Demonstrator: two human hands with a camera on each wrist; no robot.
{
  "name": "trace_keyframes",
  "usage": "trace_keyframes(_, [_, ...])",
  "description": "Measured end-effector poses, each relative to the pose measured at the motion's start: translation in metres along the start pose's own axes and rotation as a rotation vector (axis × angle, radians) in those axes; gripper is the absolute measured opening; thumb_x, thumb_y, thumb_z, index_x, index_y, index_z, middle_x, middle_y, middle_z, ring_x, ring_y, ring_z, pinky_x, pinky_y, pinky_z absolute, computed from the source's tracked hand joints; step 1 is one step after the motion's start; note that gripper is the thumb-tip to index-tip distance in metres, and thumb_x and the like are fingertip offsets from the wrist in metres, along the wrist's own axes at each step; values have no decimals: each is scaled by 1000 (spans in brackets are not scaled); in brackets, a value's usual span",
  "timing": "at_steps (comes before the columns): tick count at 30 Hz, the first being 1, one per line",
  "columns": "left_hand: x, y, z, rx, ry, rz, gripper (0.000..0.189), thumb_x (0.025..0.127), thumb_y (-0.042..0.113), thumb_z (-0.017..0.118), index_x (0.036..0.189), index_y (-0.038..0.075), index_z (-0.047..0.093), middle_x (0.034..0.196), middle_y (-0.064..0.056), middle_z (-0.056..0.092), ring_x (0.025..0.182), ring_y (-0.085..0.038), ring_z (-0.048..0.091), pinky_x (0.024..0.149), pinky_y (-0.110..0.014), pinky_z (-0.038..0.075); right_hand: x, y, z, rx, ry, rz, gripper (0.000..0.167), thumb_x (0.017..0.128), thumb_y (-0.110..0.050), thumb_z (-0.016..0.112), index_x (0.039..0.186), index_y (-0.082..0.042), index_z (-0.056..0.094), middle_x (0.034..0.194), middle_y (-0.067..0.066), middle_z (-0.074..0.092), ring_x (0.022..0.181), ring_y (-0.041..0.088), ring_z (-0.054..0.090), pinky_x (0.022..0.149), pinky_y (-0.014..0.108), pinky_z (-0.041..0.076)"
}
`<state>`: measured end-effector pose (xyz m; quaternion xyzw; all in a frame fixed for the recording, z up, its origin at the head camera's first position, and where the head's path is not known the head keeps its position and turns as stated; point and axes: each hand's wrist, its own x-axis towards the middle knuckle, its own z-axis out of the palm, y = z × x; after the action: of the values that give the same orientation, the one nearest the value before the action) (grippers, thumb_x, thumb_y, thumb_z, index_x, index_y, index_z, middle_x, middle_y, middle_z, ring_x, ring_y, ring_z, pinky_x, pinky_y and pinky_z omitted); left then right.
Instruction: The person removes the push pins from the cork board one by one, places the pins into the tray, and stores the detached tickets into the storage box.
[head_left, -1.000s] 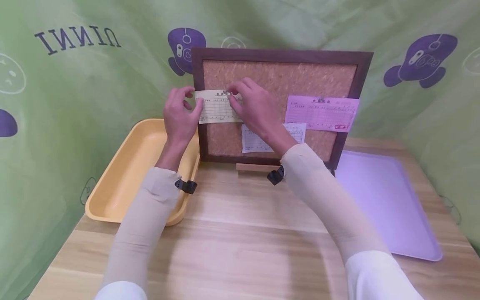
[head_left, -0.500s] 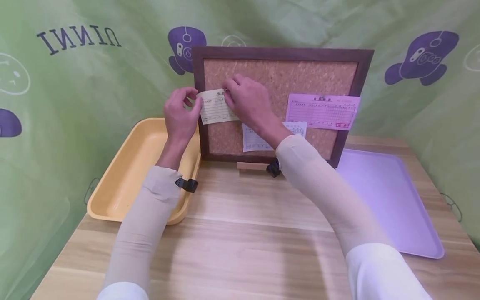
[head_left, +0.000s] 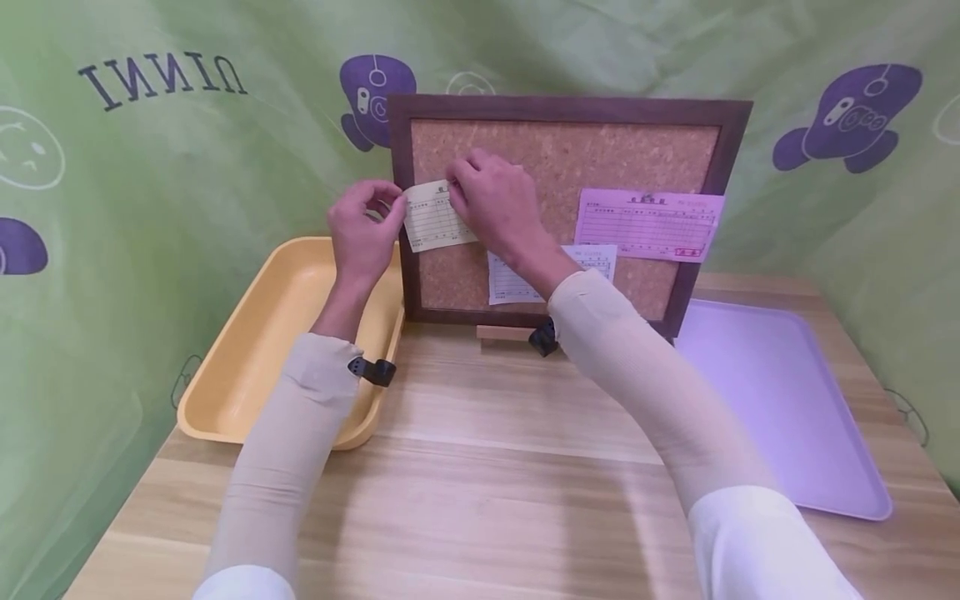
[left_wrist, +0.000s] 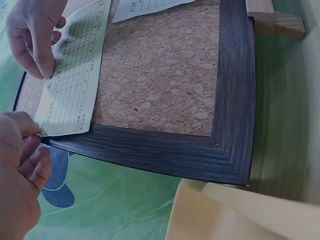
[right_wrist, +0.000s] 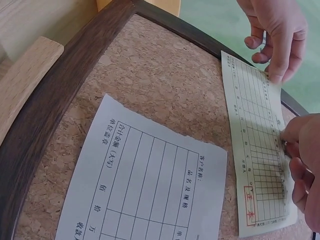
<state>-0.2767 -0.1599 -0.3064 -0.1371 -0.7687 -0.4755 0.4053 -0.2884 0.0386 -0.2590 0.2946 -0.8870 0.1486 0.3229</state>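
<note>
A pale yellow receipt [head_left: 435, 218] lies slightly tilted over the left side of the cork board [head_left: 555, 150]. My left hand [head_left: 365, 229] pinches its upper left corner between thumb and forefinger at the dark frame. At the middle of its top edge, my right hand [head_left: 495, 200] pinches a small dark pin, mostly hidden behind the fingertips. In the right wrist view, the right fingers [right_wrist: 300, 137] press close to the printed heading. The receipt's right part is hidden by the right hand in the head view, while the right wrist view shows its red stamp.
A pink receipt [head_left: 648, 225] is pinned at the board's right, overlapping the frame. A white receipt [head_left: 513, 279] hangs low in the middle, partly behind my right wrist. A yellow tray [head_left: 225, 367] stands left and a purple tray [head_left: 780, 400] right. A wooden stand [head_left: 495, 333] supports the board.
My right fingers have shifted slightly left onto the pin. The yellow receipt has tilted, its left edge moving right off much of the frame. My left fingers have drawn together at its corner.
</note>
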Motion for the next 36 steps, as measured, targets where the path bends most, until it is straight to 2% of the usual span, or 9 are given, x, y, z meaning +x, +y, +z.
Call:
trace_keyframes(5, [2,0,-3,-26,-21,-55,11,93,8,73,96,-2,74,86,-10,69,73,-8,59,67,-20,48,2,0,2,8,10,-30,19,104,-18,58,106,-7,74,99,7,68,81,22,62,64,37,52])
trace_keyframes(8, [4,-1,-4,-24,-31,-85,12,93,9,72,97,-2,75,86,-8,69,75,-8,60,68,-20,49,5,-1,3,2,0,-41,20,104,-17,56,106,-7,74,100,8,67,81,22,61,64,36,53])
trace_keyframes(15, [4,-1,-3,-34,-49,-107,11,93,10,73,96,0,75,86,-6,69,76,-10,61,68,-21,49,7,1,3,-25,-15,-20,20,103,-16,56,105,-6,73,100,8,68,81,24,63,65,38,54])
trace_keyframes(27, [-1,0,-1,-36,-84,-111,12,93,11,72,96,-1,74,85,-7,68,75,-11,60,66,-21,48,5,1,1,-51,-37,-41,22,105,-16,54,107,-3,71,99,12,67,80,26,61,64,39,54])
trace_keyframes(36, [-3,-1,-1,-21,-65,-102,11,93,10,72,96,-1,74,85,-9,69,75,-12,60,67,-22,48,5,-2,-1,-77,-85,-47,23,106,-17,52,109,-1,69,100,13,66,81,27,59,66,38,53])
